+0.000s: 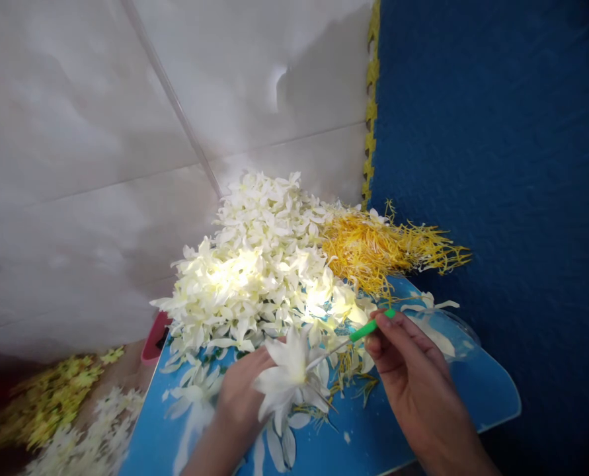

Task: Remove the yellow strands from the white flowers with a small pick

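My left hand is closed behind a white artificial flower with pointed petals, its fingertips hidden by the petals. In my right hand a slim tool with a green handle is pinched between thumb and fingers. The tool's thin pale shaft slants down to the left, and its tip reaches the flower's centre; whether it touches cannot be made out. Just beyond both hands rises a large heap of white petal pieces. A bundle of yellow thread-like stamens lies at the heap's right side.
All this rests on a blue table against a pale tiled wall. A clear dish with white petals sits at the right. Dark blue foam matting stands behind. A pink container and yellow flowers lie lower left.
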`<state>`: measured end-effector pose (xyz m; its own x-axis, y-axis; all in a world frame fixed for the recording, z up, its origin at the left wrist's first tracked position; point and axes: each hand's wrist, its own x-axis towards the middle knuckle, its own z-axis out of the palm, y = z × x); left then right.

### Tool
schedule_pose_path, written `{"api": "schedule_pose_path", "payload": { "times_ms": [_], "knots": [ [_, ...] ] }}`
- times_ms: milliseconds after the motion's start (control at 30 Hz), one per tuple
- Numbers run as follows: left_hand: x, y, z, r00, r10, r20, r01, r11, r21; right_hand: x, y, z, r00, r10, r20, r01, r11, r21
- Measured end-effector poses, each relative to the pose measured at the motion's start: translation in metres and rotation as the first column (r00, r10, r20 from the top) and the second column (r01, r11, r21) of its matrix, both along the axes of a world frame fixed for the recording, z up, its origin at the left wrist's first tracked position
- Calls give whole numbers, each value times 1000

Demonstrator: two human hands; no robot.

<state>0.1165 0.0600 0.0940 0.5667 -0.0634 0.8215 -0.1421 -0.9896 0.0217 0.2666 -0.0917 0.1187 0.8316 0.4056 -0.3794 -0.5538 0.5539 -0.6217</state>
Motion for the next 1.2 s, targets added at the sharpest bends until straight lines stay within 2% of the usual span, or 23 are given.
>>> {"api": "schedule_pose_path", "payload": {
  "times_ms": [433,800,1200],
  "knots": [
    [-2,3,-5,1000,-14,-4,14,1000,-7,-4,-1,-8,994,66,90,-68,998,13],
    [3,-3,8,1000,-9,1,9,1000,-11,-7,-3,-7,979,133,152,-136,991,5],
    [2,0,0,1000,-17,4,17,1000,6,-7,-2,-5,971,172,168,-182,982,48]
  ]
}}
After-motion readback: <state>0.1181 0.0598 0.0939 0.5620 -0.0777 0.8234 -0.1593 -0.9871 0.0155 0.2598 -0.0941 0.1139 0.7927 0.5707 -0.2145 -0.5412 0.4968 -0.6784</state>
